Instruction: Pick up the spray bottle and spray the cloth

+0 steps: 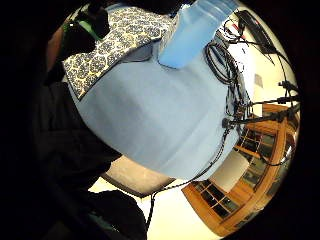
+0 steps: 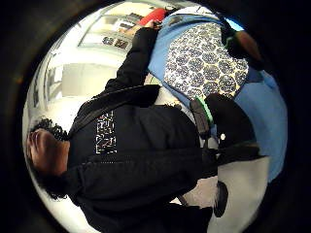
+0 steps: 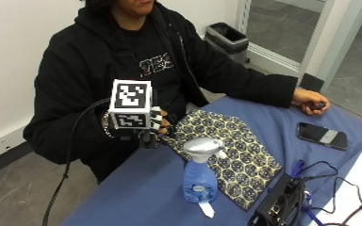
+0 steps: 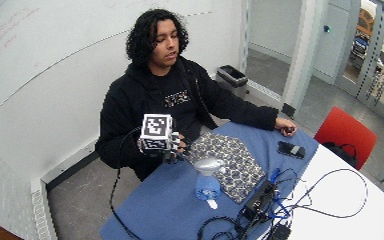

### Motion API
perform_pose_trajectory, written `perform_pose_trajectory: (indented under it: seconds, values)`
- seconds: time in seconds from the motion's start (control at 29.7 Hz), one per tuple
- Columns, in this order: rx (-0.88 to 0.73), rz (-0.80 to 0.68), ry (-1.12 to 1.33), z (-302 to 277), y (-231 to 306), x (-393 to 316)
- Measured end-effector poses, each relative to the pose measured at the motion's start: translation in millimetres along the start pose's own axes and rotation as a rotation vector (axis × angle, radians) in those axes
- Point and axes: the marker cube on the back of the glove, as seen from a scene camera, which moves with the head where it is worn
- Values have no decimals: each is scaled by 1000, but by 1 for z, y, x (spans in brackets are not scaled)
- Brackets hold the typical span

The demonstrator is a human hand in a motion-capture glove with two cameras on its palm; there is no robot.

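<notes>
I see my gloved right hand (image 3: 151,128) raised beside the cloth (image 3: 231,153), gripping nothing; finger pose I cannot tell. The spray bottle (image 3: 200,172), holding blue liquid, stands near it, untouched.

Right hand's (image 3: 151,128) fingers mostly hidden behind cube, spray bottle (image 1: 192,30) cut off by picture's edge
</notes>
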Motion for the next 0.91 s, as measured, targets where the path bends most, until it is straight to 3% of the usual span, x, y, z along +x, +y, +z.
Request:
perform_pose_trajectory:
  seconds: [0.91]
  values:
    - [25, 85, -50, 1, -15, 11]
